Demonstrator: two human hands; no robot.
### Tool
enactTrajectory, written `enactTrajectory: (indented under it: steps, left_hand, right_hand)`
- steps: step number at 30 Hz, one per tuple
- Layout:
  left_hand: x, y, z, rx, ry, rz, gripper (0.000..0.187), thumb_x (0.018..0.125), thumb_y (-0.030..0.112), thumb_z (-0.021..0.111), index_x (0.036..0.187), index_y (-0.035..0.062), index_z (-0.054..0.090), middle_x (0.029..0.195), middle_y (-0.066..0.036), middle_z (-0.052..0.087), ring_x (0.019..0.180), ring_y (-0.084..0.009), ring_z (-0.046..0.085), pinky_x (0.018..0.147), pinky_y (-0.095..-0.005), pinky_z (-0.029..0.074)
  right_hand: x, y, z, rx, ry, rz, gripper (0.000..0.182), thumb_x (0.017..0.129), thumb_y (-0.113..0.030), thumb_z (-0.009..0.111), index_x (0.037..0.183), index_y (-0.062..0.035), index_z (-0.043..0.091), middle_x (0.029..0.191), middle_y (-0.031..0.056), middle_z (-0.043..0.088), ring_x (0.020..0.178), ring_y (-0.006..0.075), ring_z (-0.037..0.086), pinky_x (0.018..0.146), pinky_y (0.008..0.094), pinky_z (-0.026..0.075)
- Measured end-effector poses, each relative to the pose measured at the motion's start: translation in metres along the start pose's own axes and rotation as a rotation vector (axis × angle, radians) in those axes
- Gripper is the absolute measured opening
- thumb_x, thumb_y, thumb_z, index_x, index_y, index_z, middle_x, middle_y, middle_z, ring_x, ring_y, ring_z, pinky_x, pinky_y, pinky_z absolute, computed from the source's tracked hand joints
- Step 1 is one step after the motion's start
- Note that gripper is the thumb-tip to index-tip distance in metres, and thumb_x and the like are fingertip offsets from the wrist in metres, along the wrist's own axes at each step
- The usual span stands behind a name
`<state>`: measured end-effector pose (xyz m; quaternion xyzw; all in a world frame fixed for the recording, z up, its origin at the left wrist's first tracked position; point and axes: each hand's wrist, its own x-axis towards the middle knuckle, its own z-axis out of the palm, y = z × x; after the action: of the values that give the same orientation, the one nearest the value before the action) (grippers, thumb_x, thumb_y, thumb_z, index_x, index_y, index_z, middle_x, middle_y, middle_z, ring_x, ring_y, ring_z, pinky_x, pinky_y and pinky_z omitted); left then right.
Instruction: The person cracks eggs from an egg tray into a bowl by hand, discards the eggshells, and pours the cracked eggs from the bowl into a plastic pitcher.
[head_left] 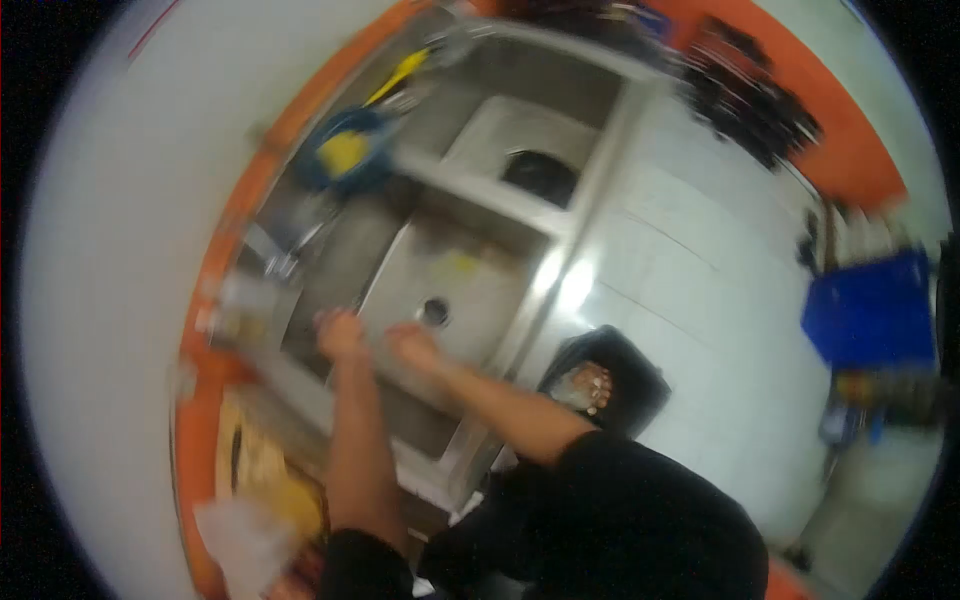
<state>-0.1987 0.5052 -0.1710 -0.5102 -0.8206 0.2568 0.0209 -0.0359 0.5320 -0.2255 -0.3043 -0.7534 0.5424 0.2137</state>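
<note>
Both hands: hovering over sink (400, 262), mid-left of frame.
Left hand (341, 335): blurred, fingers unreadable.
Right hand (414, 347): likewise unreadable.
Technique: keeping hands low inside basin near drain (434, 311).

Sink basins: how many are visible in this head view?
2. The near basin, with a drain, lies under the left hand and right hand; the far basin sits beyond the divider. Blur may hide more.
</note>
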Motion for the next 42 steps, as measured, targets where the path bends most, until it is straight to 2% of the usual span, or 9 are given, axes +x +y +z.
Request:
enactTrajectory:
  steps: [3, 6, 8, 19, 23, 27, 30, 36, 42]
  left_hand:
    - [-0.033, 0.052, 0.029, -0.161, 0.143, -0.331, 0.018, 0.087, 0.016, 0.053, 0.085, 0.0129, 0.070, 0.091, -0.004, 0.070, 0.083, -0.0214, 0.067, 0.075, -0.0338, 0.051]
    - [-0.067, 0.096, 0.002, -1.744, 0.223, -0.619, 0.012, 0.088, 0.010, 0.060, 0.097, 0.0089, 0.068, 0.087, -0.006, 0.067, 0.071, -0.0177, 0.062, 0.060, -0.0339, 0.050]
    - [-0.088, 0.123, -0.018, -2.132, 0.203, -0.709, 0.010, 0.088, 0.007, 0.064, 0.097, 0.0065, 0.069, 0.085, -0.008, 0.067, 0.071, -0.0159, 0.062, 0.055, -0.0329, 0.051]
    - [-0.317, 0.021, -0.084, -1.984, -0.072, 0.053, 0.029, 0.091, 0.030, 0.064, 0.100, 0.0029, 0.069, 0.091, -0.013, 0.070, 0.086, -0.0185, 0.066, 0.077, -0.0330, 0.052]
    - [-0.458, -0.060, -0.055, -1.664, -0.122, -0.070, 0.024, 0.089, 0.026, 0.068, 0.099, 0.0034, 0.070, 0.093, -0.011, 0.070, 0.086, -0.0181, 0.066, 0.079, -0.0317, 0.052]
    - [-0.559, -0.067, 0.001, -1.528, 0.227, -1.118, 0.013, 0.087, 0.012, 0.067, 0.095, 0.0016, 0.069, 0.080, -0.006, 0.066, 0.073, -0.0123, 0.060, 0.068, -0.0258, 0.049]
    - [-0.582, -0.081, -0.005, -1.527, 0.463, -1.275, 0.015, 0.088, 0.011, 0.067, 0.099, 0.0012, 0.066, 0.073, -0.003, 0.063, 0.065, -0.0066, 0.055, 0.060, -0.0230, 0.046]
    - [-0.590, -0.088, -0.003, -1.523, 0.490, -1.162, 0.017, 0.089, 0.010, 0.067, 0.101, -0.0014, 0.065, 0.081, -0.004, 0.068, 0.069, -0.0063, 0.059, 0.063, -0.0220, 0.049]
    - [-0.587, -0.103, -0.013, -1.139, 0.642, -0.748, 0.034, 0.079, 0.009, 0.071, 0.112, 0.0082, 0.064, 0.098, -0.013, 0.064, 0.087, -0.0315, 0.064, 0.076, -0.0362, 0.053]
  right_hand:
    - [-0.040, -0.020, -0.057, 0.081, -0.038, 0.119, 0.030, 0.093, -0.023, 0.050, 0.116, -0.0049, 0.055, 0.113, 0.0127, 0.057, 0.110, 0.0281, 0.054, 0.099, 0.0400, 0.040]
    - [-0.065, -0.019, -0.109, -0.225, 0.013, -0.053, 0.050, 0.078, -0.003, 0.063, 0.125, -0.0066, 0.049, 0.121, 0.0124, 0.053, 0.112, 0.0297, 0.052, 0.099, 0.0400, 0.040]
    - [-0.072, -0.009, -0.132, -0.085, 0.007, -0.107, 0.049, 0.078, 0.006, 0.061, 0.124, -0.0068, 0.052, 0.115, 0.0082, 0.055, 0.105, 0.0229, 0.055, 0.089, 0.0349, 0.048]
    - [-0.119, -0.074, -0.096, 0.191, -0.100, 0.027, 0.040, 0.089, -0.004, 0.065, 0.126, -0.0026, 0.050, 0.115, 0.0081, 0.058, 0.101, 0.0164, 0.056, 0.087, 0.0286, 0.047]
    - [-0.140, -0.095, -0.015, 0.114, -0.339, -0.083, 0.041, 0.087, -0.002, 0.065, 0.125, -0.0039, 0.051, 0.115, 0.0085, 0.058, 0.102, 0.0177, 0.056, 0.085, 0.0294, 0.049]
    - [-0.173, -0.157, 0.068, -0.017, -0.526, -0.334, 0.041, 0.085, -0.001, 0.062, 0.125, -0.0035, 0.051, 0.122, 0.0149, 0.055, 0.109, 0.0278, 0.056, 0.087, 0.0337, 0.050]
    - [-0.182, -0.166, 0.121, -0.098, -0.536, -0.571, 0.042, 0.084, 0.000, 0.061, 0.125, -0.0030, 0.051, 0.124, 0.0195, 0.053, 0.112, 0.0366, 0.054, 0.093, 0.0394, 0.047]
    - [-0.181, -0.143, 0.166, -0.277, -0.522, -0.793, 0.045, 0.085, -0.001, 0.060, 0.129, -0.0011, 0.050, 0.123, 0.0224, 0.053, 0.111, 0.0407, 0.052, 0.098, 0.0443, 0.043]
    - [-0.225, -0.236, 0.139, 0.199, -0.921, -0.266, 0.041, 0.090, -0.009, 0.064, 0.128, -0.0015, 0.051, 0.117, 0.0149, 0.060, 0.105, 0.0258, 0.061, 0.092, 0.0344, 0.048]
